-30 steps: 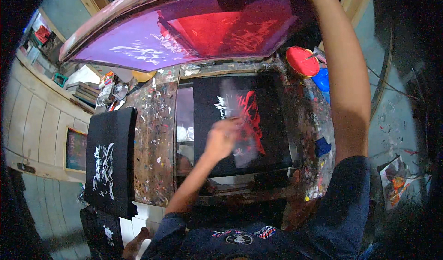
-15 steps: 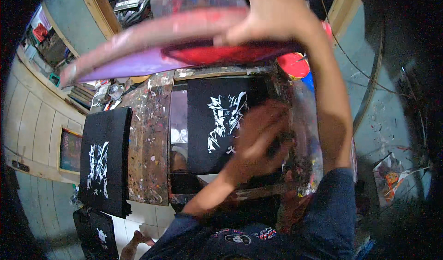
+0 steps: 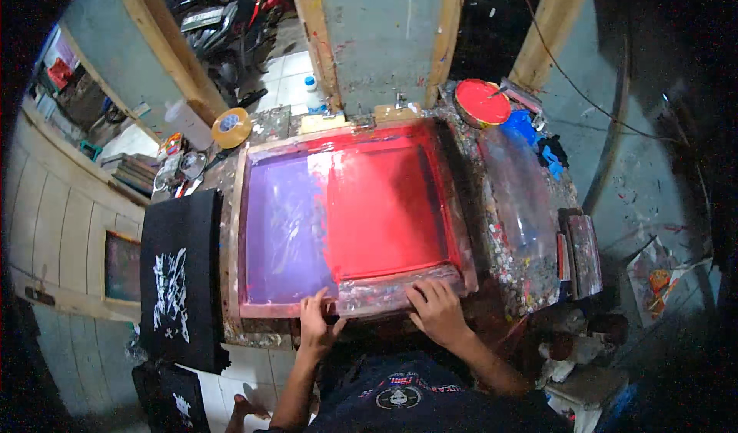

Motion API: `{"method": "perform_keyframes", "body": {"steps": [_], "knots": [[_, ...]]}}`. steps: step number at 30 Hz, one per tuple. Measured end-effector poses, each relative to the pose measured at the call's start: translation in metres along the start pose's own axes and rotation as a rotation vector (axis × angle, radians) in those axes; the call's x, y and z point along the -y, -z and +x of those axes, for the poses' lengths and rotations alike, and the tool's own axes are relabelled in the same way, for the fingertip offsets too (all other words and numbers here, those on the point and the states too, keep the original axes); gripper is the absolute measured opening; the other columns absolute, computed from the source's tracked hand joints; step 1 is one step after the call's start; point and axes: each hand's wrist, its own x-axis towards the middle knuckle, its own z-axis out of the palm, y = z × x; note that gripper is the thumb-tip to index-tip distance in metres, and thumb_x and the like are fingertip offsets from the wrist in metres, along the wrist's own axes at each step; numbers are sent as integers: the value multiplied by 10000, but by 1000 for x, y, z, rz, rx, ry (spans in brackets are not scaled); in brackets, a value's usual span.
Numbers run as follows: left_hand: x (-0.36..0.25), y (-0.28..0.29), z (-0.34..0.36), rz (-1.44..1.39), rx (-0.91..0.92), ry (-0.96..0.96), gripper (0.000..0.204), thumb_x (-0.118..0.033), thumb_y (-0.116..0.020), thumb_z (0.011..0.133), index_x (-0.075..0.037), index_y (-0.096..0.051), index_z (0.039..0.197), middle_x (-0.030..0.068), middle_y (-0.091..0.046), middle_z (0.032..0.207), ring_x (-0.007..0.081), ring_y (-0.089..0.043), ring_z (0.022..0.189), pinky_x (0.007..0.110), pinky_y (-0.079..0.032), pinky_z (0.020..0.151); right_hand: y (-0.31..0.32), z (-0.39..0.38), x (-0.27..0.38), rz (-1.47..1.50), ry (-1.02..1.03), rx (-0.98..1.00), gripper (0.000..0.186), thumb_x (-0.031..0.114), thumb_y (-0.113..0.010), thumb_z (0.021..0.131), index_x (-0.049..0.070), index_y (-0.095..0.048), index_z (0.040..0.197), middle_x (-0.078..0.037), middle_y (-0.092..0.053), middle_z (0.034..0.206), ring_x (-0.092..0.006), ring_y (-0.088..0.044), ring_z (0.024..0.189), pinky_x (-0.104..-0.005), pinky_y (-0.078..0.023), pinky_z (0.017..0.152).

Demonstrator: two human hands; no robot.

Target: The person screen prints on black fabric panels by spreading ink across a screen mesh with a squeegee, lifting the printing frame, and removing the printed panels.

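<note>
A screen-printing frame [image 3: 244, 229] lies flat on the paint-stained bench, its mesh lavender on the left and covered in red ink [image 3: 384, 202] on the right. A squeegee-like bar [image 3: 373, 291] lies along its near edge. My left hand [image 3: 314, 325] grips the near edge left of the bar, fingers curled over it. My right hand [image 3: 437, 318] has its fingers curled on the bar at the frame's near-right edge. Whatever is under the screen is hidden. A stack of black cloth pieces with white prints [image 3: 177, 218] sits just left.
A red ink tub [image 3: 482, 98], blue cloths [image 3: 521, 129], tape roll [image 3: 231, 125], bottles [image 3: 312, 102] and clutter ring the bench's back. A clear sheet [image 3: 523, 218] and squeegees [image 3: 584, 256] lie right. A door [image 3: 69, 202] stands left, a motorbike [image 3: 223, 33] beyond the doorway, a hanging cable [image 3: 584, 94] right.
The raised screen has come down flat over the black printed piece, hiding it. My right hand has dropped from the top to the near edge; my left hand has moved back to that edge.
</note>
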Motion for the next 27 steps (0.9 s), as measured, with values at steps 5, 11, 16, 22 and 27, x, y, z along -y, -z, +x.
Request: {"method": "perform_keyframes", "body": {"steps": [5,11,16,22,27], "knots": [[-20,4,0,497,31,-344,840,-149,-926,636,22,-532,1359,126,-639,980,342,-578,919,432,-455,870,-16,7,-23,-13,76,-18,527,162,-812,716,69,-647,1207,-91,-654,1129,-290,-630,1085,-445,-492,959],[-19,1,4,475,-17,-360,842,-194,-948,640,30,-537,1340,156,-626,984,356,-584,916,457,-464,857,1,76,-39,-136,35,144,402,208,-817,740,78,-626,1068,-78,-615,944,-284,-646,920,-448,-524,822],[-20,-1,5,469,-6,-324,881,-248,-960,644,47,-518,1347,179,-630,1030,379,-589,929,453,-484,840,10,97,-53,-55,92,165,407,201,-824,712,84,-605,1035,-83,-605,938,-301,-649,930,-455,-538,774],[-23,-3,-2,425,-58,-356,875,-240,-944,691,58,-484,1373,177,-652,1042,341,-603,901,437,-491,821,19,61,-35,-41,93,132,299,183,-741,733,124,-627,1002,-66,-621,910,-279,-662,891,-435,-543,708],[-20,-5,-3,382,-110,-434,742,-232,-937,709,42,-544,1275,143,-626,948,320,-593,856,417,-484,764,-4,34,-33,-210,184,-74,99,196,-637,833,167,-641,927,-4,-586,856,-200,-622,798,-364,-513,663]]}}
